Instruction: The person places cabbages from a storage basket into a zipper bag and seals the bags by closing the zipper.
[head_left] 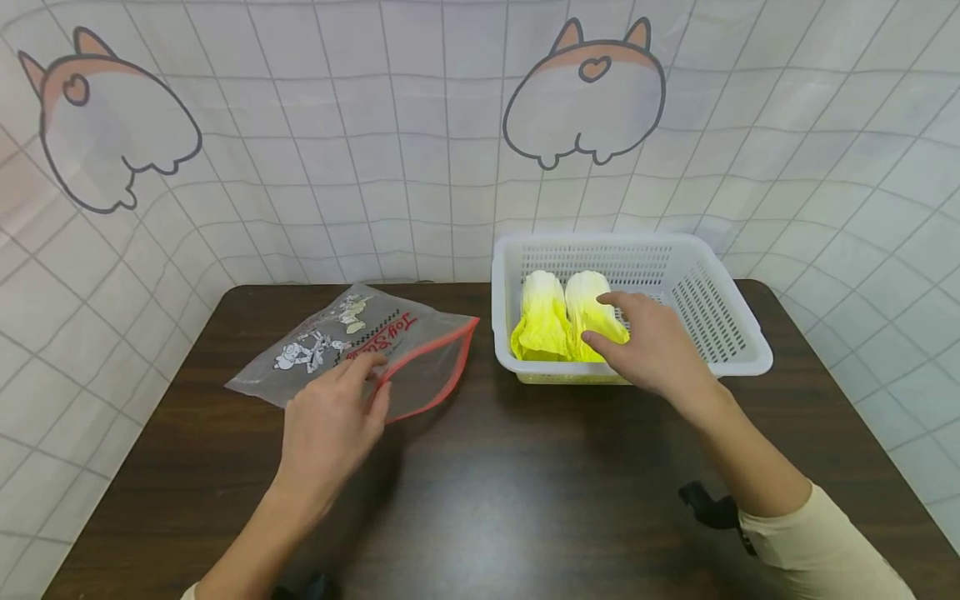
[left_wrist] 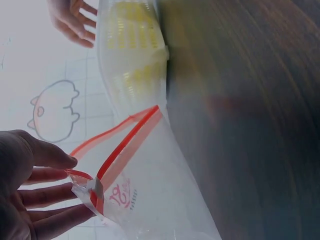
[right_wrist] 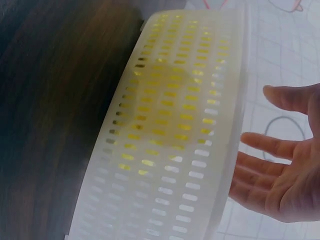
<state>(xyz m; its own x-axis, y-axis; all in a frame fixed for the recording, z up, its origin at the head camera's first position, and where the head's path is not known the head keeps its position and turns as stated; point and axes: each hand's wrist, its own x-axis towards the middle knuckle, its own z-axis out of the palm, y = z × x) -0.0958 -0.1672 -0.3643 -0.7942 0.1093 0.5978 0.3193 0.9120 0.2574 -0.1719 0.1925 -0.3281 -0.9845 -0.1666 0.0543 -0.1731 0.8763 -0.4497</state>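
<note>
My left hand [head_left: 330, 425] pinches the near corner of a clear zip bag [head_left: 408, 337] between thumb and fingers. The bag has a red zip edge and printed cartoon figures, and its mouth gapes toward the right. In the left wrist view a small whitish slider [left_wrist: 95, 187] sits on the red zip by my fingertips. My right hand [head_left: 652, 342] is over the front of a white plastic basket [head_left: 731, 354], fingers spread and holding nothing. Two Chinese cabbages, a left one [head_left: 543, 317] and a right one [head_left: 588, 292], lie side by side in it; the hand partly covers the right one.
The dark wooden table [head_left: 480, 500] carries the bag on its left and the basket at the back right. Behind it hangs a white gridded curtain [head_left: 360, 167] with cartoon animal drawings. Black straps [head_left: 708, 504] show at the wrists.
</note>
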